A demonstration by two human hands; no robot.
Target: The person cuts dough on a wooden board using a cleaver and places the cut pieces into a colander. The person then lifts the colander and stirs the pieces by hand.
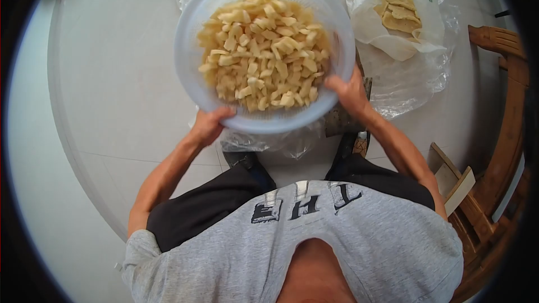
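Observation:
With both hands I grip a large round white plastic basin (193,78) by its rim. It is heaped with small, pale yellow chopped pieces (264,50), and its inner wall is ribbed. My left hand (210,124) is closed on the lower left of the rim, thumb over the edge. On the lower right, my right hand (352,92) is closed on the rim, its thumb reaching inside; its other fingers are hidden beneath. The basin hangs above my feet, over clear plastic sheeting (292,143).
Right of the basin, a white plastic bag (365,14) with green print holds flat yellow slabs (400,11) and rests on clear plastic (415,90). A dark board-like thing (339,120) shows partly under the basin. Wooden furniture (505,106) lines the right side. Pale tiles (112,78) cover the floor.

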